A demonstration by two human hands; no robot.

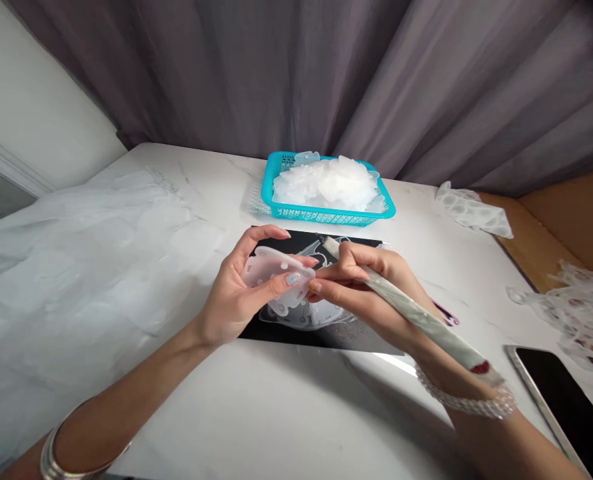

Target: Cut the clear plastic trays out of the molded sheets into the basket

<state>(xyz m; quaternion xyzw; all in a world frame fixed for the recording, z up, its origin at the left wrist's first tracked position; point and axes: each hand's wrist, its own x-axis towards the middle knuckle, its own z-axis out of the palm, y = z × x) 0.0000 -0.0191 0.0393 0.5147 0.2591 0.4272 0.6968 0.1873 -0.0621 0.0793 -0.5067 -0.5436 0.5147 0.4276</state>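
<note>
At the frame's center, the left hand (239, 293) pinches a frosted, holed, wavy-edged plastic piece (271, 270) above a glossy black mat (271, 330), while the right hand (361, 283) grasps a long, smooth marbled stick (416, 320)

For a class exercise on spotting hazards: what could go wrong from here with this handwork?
The translucent white plastic piece is pinched only by the left hand's fingertips, so it might slip onto the black sheet. The long marbled cylindrical tool in the right hand lies close to that piece, so a careless move could knock it.
</note>
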